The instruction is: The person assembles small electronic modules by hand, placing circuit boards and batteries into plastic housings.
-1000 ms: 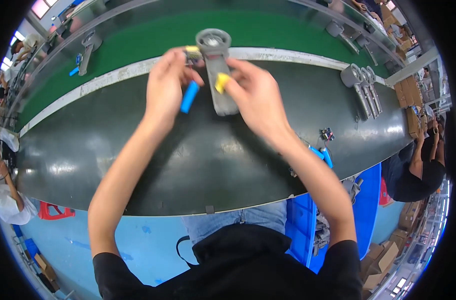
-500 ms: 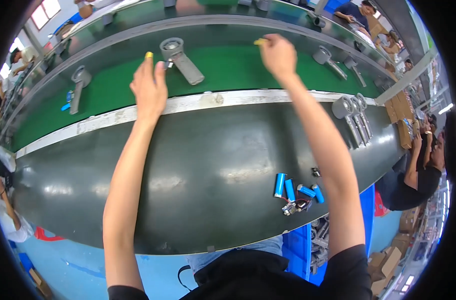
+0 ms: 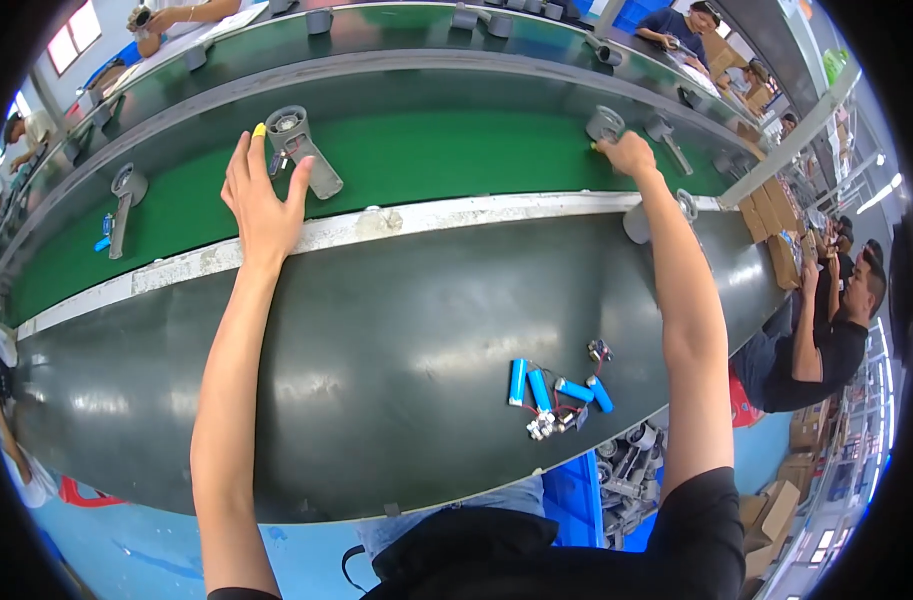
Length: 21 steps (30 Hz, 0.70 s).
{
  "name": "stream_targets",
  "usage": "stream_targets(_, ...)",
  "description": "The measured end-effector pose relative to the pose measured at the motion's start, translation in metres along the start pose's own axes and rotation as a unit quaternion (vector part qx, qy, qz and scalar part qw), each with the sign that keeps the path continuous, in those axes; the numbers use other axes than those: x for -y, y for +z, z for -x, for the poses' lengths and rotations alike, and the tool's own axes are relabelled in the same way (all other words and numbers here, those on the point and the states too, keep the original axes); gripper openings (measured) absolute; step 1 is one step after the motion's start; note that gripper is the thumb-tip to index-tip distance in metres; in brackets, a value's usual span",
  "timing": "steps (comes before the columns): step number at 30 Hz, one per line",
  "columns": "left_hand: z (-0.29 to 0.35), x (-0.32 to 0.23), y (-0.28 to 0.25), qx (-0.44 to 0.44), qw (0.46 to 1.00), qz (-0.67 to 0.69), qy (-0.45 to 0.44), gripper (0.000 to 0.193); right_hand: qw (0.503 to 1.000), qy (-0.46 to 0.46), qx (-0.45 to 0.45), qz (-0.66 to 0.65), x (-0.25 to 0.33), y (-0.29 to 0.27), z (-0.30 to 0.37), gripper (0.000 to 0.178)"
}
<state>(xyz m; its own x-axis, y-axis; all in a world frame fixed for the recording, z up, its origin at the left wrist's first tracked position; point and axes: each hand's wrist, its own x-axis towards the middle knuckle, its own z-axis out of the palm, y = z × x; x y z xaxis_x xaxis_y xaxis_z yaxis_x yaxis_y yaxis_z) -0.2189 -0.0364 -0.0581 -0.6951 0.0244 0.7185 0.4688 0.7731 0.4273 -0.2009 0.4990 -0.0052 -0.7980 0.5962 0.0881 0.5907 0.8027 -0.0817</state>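
On the green belt (image 3: 446, 150), my left hand (image 3: 261, 205) is open with its fingers spread, a yellow cover on one fingertip. It is beside a grey handheld fan housing (image 3: 323, 178) with a round head, a handle and small wired parts at its side. Farther right, my right hand (image 3: 631, 155) is curled at another grey fan housing (image 3: 604, 121). Its fingers close just below the round head, and the hand hides the handle. Blue cylindrical batteries (image 3: 538, 390) wired to small metallic parts (image 3: 544, 427) lie on the dark table, nearer to me.
A third fan housing (image 3: 124, 205) with blue parts lies at the belt's left, another (image 3: 668, 140) at its right. My right forearm partly covers grey housings (image 3: 637, 223) on the table. A blue crate (image 3: 573, 500) of grey parts stands below the edge. Co-workers sit around.
My right hand has moved right and nearer, from over the belt to the fan housing. My left hand has spread its fingers. The whole view has shifted a little.
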Motion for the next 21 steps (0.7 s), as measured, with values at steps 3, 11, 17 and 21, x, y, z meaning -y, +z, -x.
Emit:
stream_targets(3,0.003,-0.010,-0.006,-0.070,0.995,-0.006,0.071,0.054,0.990,-0.047,-0.005,-0.131,0.022,-0.010,0.044,0.068)
stream_targets(11,0.058,-0.142,-0.065,0.187,0.929,0.317,-0.018,0.074,0.891,-0.293,0.021,-0.345,0.094,-0.057,0.314,0.050)
stream_targets(17,0.091,-0.140,-0.077,0.306,0.874,0.374,-0.059,0.074,0.889,-0.258,0.007,-0.380,0.036,-0.053,0.355,0.028)
stream_targets(21,0.100,-0.125,-0.072,0.377,0.863,0.337,-0.022,0.072,0.967,-0.159,-0.030,-0.198,-0.024,-0.039,0.345,0.026)
